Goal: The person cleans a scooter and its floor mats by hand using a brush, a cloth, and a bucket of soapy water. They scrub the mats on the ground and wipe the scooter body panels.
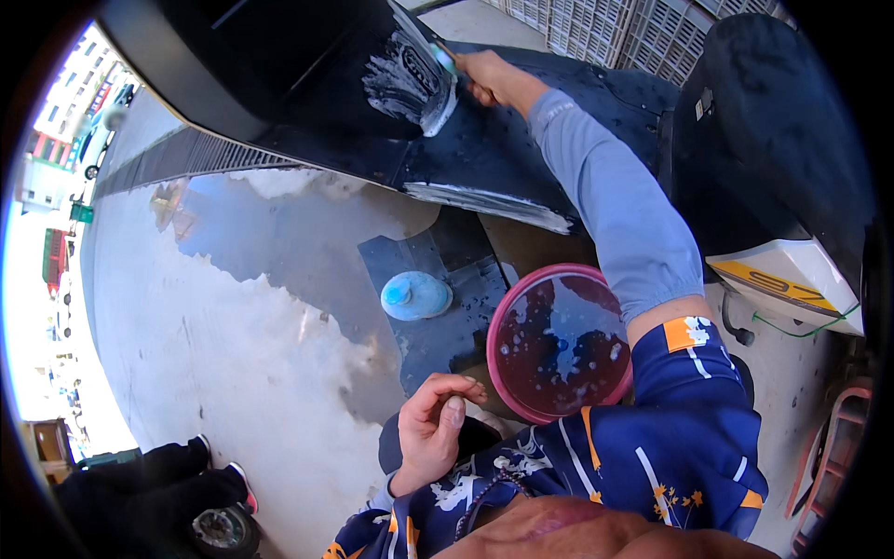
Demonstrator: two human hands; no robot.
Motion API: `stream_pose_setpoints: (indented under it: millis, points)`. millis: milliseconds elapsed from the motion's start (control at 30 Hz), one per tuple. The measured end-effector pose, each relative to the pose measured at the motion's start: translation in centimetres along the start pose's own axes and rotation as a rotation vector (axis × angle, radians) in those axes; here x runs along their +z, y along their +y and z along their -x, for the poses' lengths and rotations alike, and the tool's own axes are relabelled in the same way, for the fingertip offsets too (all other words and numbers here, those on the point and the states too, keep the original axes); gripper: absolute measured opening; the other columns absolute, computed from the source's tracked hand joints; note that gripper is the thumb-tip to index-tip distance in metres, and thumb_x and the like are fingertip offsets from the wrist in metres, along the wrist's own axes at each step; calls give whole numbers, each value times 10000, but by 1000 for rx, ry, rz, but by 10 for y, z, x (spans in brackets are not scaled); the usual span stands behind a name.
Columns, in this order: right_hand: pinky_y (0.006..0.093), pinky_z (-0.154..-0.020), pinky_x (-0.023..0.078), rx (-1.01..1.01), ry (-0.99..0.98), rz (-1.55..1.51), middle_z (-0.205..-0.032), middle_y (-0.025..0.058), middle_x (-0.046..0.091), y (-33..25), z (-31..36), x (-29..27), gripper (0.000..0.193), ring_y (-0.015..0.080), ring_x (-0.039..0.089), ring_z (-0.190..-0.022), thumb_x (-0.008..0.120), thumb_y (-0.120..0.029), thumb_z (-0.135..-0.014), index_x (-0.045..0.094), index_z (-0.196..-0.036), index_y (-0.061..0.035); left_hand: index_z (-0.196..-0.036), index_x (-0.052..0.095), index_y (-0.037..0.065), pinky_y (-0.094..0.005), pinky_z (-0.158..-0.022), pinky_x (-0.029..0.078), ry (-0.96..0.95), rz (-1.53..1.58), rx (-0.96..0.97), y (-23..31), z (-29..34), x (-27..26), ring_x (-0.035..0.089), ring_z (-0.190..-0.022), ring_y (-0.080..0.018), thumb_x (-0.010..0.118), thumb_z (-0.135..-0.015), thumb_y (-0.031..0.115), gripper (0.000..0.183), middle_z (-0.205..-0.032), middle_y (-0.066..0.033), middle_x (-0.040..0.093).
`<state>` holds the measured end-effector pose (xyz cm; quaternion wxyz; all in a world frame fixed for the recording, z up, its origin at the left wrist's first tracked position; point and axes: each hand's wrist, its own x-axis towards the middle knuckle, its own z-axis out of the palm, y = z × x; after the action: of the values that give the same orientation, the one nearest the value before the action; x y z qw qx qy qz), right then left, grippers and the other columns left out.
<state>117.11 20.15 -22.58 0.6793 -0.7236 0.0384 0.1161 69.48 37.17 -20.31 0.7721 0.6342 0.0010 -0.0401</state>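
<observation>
One wide fisheye view looks steeply down from head height, with the left hand (433, 433) near below, the right hand (498, 79) farther off, and the floor (158, 317) stretching toward the left rim.

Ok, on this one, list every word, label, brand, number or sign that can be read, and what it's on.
White-and-yellow side panel: large dark characters, readable but not copied out here.
Small pale label on the black seat: too small to read.
Distant buildings: any signs are too small and blurred.
Nothing else readable shows.
</observation>
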Motion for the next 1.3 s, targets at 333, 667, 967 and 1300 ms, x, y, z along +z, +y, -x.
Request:
stream_pose_setpoints:
  millis: [333, 667, 967, 1300]
  points:
    - [238, -365, 334, 207, 36, -72, -729, 49, 476, 37, 43, 8, 442, 86, 393, -463, 481, -305, -1040, 477, -1478, -248, -1142, 606, -37, -341, -883, 497, -37, 58, 11, 2, 7, -6, 653, -938, -211, 550, -1025, 161, 236, -995, -139, 659]
    - [286, -373, 336, 111, 128, -226, -705, 73, 483, 43, 68, 41, 312, 134, 420, -463, 484, -244, -1033, 536, -1318, -130, -1140, 605, -34, -348, -885, 493, -86, 70, 14, 11, 24, -10, 650, -929, -214, 545, -1029, 180, 248, -973, -139, 658]
    - [313, -415, 416, 73, 201, -295, -696, 49, 451, 84, 106, 104, 468, 158, 439, -502, 439, -243, -1062, 373, -1525, -237, -1123, 612, -45, -360, -892, 496, -50, 114, 33, 15, 40, -28, 655, -915, -214, 560, -1014, 173, 249, -1000, -150, 644]
    - [301, -398, 401, 33, 209, -421, -702, 70, 473, 54, 45, 66, 240, 156, 461, -488, 459, -246, -1054, 507, -1264, -140, -1142, 609, -81, -337, -885, 506, -90, 190, 122, 9, 39, -43, 644, -959, -211, 509, -1006, 62, 222, -1059, -164, 645]
